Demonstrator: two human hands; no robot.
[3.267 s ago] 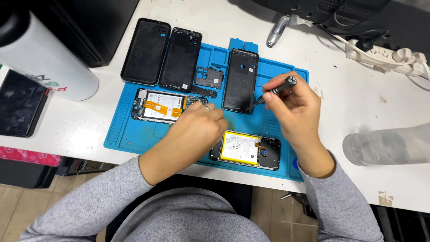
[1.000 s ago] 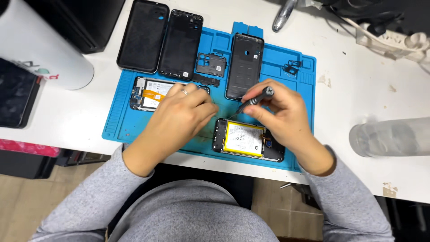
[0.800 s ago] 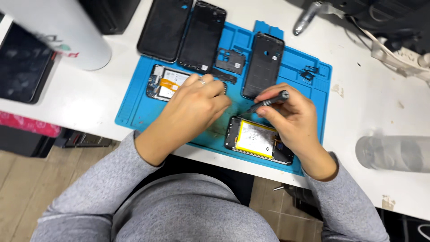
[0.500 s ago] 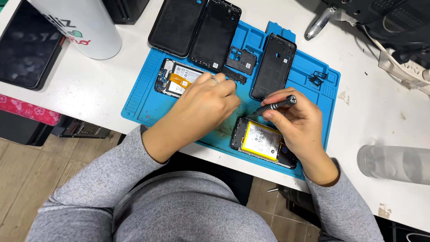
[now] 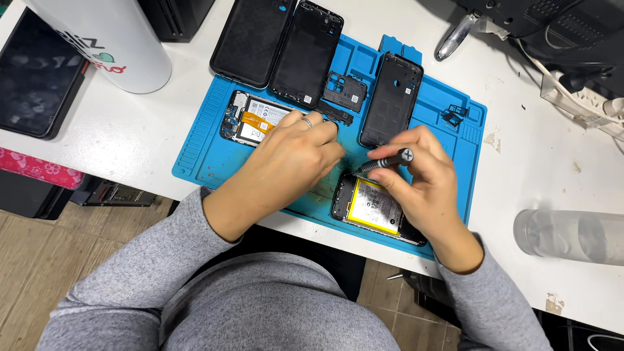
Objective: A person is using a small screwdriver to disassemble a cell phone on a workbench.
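Grey long sleeves, knit fabric, snug cuffs at both wrists. Grey garment over lap. Left hand (image 5: 286, 162): silver ring (image 5: 307, 121) on one finger. Right hand (image 5: 426, 188): bare.

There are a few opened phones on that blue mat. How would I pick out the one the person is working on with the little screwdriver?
Start at the blue mat on the white table and look at its near edge. The opened phone lies there, partly under the right hand, which holds the dark screwdriver. Its battery is bright yellow, whereas the other opened phone, further left, shows an orange strip.
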